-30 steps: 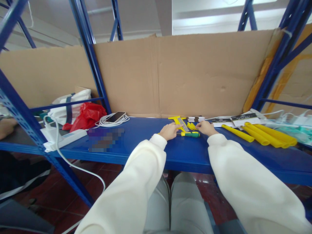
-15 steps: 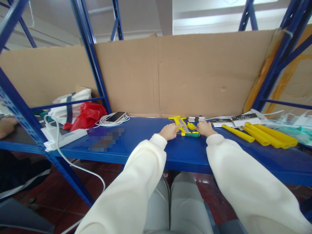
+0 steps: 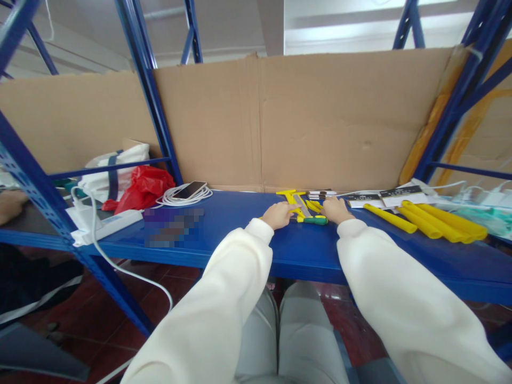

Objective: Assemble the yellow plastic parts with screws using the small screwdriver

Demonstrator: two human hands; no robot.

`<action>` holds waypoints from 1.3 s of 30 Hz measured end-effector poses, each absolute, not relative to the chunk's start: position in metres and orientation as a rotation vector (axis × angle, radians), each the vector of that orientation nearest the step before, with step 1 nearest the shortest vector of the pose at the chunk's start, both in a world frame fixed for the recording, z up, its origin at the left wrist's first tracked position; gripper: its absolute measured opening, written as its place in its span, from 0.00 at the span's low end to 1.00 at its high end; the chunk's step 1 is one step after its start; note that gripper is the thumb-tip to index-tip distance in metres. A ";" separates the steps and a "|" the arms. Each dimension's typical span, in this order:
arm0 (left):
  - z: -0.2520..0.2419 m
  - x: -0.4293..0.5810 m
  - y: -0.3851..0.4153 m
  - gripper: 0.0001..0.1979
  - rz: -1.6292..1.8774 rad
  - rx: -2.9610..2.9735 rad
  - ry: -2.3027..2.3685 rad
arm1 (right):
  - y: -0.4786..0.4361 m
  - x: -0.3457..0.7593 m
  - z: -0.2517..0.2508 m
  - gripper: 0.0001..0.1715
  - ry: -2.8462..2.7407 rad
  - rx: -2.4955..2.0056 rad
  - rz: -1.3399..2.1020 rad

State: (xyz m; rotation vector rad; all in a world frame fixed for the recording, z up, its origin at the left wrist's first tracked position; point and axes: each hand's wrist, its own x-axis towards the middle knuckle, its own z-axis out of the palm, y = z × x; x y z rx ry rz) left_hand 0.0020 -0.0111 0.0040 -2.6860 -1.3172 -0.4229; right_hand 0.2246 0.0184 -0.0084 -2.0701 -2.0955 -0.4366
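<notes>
My left hand (image 3: 278,215) is closed on a yellow plastic tool (image 3: 295,211), whose yellow end also shows beyond the wrist side. Beside its fingers lies a flat grey piece (image 3: 303,206), and a yellow T-shaped part (image 3: 290,194) is just behind. A screwdriver-like handle in green and yellow (image 3: 316,220) lies between both hands. My right hand (image 3: 336,210) rests on the tabletop with fingers bent, close to small yellow pieces (image 3: 313,206); its fingertips are partly hidden, and what they grip cannot be made out.
Several yellow tubes (image 3: 444,223) and black-and-white packets (image 3: 402,196) lie to the right. Small white-and-dark items (image 3: 321,194) sit by the cardboard wall (image 3: 320,122). Leftward are a phone (image 3: 191,190) on coiled cable, a red bag (image 3: 148,186) and a power strip (image 3: 116,226). Another person's hand (image 3: 12,207) shows far left.
Almost nothing differs. My right hand has shifted very slightly left; the camera view has moved a little.
</notes>
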 end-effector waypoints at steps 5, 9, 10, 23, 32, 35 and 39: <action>0.003 0.002 -0.009 0.24 -0.440 -2.695 -1.303 | 0.013 0.225 -0.006 0.19 -1.905 -2.071 -0.416; 0.003 0.002 -0.008 0.24 -0.431 -2.699 -1.314 | 0.017 0.234 -0.005 0.16 -1.659 -1.924 -0.334; 0.003 0.002 -0.008 0.23 -0.426 -2.699 -1.315 | 0.019 0.237 -0.004 0.16 -1.594 -1.870 -0.304; 0.002 0.001 -0.007 0.24 -0.424 -2.679 -1.290 | 0.006 0.219 0.011 0.05 -0.898 -1.253 0.658; 0.003 0.001 -0.009 0.25 -0.437 -2.684 -1.308 | 0.000 0.217 0.015 0.09 -0.902 -1.195 1.077; 0.003 0.001 -0.009 0.25 -0.467 -2.689 -1.308 | 0.005 0.218 0.015 0.09 -1.077 -1.194 1.052; 0.002 0.002 -0.008 0.27 -0.516 -2.703 -1.324 | 0.007 0.217 0.014 0.08 -1.240 -1.087 0.978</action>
